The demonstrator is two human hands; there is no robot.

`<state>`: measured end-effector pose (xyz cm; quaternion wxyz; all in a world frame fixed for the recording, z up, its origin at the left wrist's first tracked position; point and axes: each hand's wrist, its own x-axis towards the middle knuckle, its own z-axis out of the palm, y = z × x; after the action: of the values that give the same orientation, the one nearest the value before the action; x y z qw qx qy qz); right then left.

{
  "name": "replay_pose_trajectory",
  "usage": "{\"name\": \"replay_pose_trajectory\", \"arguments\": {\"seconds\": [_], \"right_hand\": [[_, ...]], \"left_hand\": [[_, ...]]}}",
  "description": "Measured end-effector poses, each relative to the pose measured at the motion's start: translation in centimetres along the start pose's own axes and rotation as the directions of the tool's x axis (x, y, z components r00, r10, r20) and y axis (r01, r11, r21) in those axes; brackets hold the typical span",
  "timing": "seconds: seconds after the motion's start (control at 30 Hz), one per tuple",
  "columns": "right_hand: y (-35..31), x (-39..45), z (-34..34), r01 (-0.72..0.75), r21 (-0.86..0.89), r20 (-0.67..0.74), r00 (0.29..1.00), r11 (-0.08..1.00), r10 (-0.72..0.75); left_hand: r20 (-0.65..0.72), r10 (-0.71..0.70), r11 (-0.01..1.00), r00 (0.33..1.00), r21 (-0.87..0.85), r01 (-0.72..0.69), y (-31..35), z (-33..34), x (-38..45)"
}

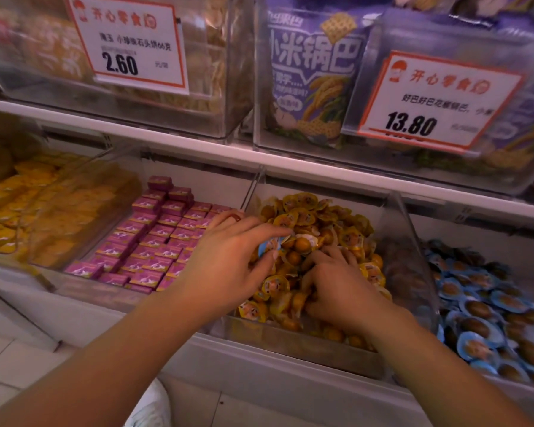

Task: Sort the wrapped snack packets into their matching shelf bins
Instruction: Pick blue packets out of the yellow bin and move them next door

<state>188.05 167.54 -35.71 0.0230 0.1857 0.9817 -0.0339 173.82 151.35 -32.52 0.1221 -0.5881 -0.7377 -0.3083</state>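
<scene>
While both hands dig in the clear bin [392, 217] of yellow packets [309, 217], the left hand [228, 260] pinches a blue packet [270, 246], mostly hidden by fingers, and the right hand [336, 282] curls into the pile, fingertips buried, grip unclear.

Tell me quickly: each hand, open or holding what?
Left hand: pinches a blue-wrapped packet.
Right hand: in the yellow packets; grip cannot be told.
</scene>
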Motion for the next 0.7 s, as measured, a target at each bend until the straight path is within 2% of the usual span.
{"name": "replay_pose_trajectory", "arguments": {"seconds": [0.13, 0.2, 0.23, 0.3, 0.37, 0.4, 0.47, 0.6, 0.7], "right_hand": [[0.4, 0.2, -1.1, -0.021, 0.422, -0.258, 0.956, 0.906, 0.143], [0.7, -0.1, -1.7, -0.034, 0.492, -0.306, 0.929, 0.87, 0.21], [0.9, -0.3, -2.1, -0.048, 0.432, -0.291, 0.938, 0.901, 0.19], [1.0, -0.8, -2.5, -0.046, 0.127, -0.148, 0.987, 0.991, 0.065], [0.3, -1.0, -2.3, 0.046, -0.177, 0.002, 0.999, 0.983, -0.046], [-0.2, -1.1, -2.1, 0.099, -0.256, 0.026, 0.995, 0.962, -0.096], [-1.4, -1.2, -1.8, 0.149, -0.263, 0.051, 0.989, 0.953, -0.14], [-2.0, -1.1, -1.2, 0.093, -0.151, 0.225, 0.973, 0.984, -0.058], [-1.5, -1.2, -0.8, 0.067, -0.097, 0.212, 0.976, 0.993, -0.045]], "left_hand": [[-0.028, -0.014, 0.997, 1.0, -0.077, 0.012, 0.1, -0.2, 0.2], [-0.032, -0.018, 0.994, 0.999, -0.104, 0.014, 0.2, -0.3, 0.3], [-0.028, -0.013, 0.995, 1.0, -0.102, 0.01, 0.3, -0.2, 0.3], [-0.016, -0.003, 0.997, 1.0, -0.076, 0.002, 0.4, -0.2, 0.3], [-0.006, -0.005, 0.998, 1.0, -0.062, 0.005, 0.4, -0.1, 0.3], [-0.005, -0.007, 0.998, 1.0, -0.061, 0.007, 0.4, -0.1, 0.3], [-0.008, -0.007, 0.998, 1.0, -0.058, 0.007, 0.4, 0.0, 0.3], [-0.011, -0.011, 0.999, 1.0, -0.05, 0.01, 0.4, 0.1, 0.3], [-0.012, -0.01, 0.998, 1.0, -0.058, 0.009, 0.3, 0.1, 0.1]]}}
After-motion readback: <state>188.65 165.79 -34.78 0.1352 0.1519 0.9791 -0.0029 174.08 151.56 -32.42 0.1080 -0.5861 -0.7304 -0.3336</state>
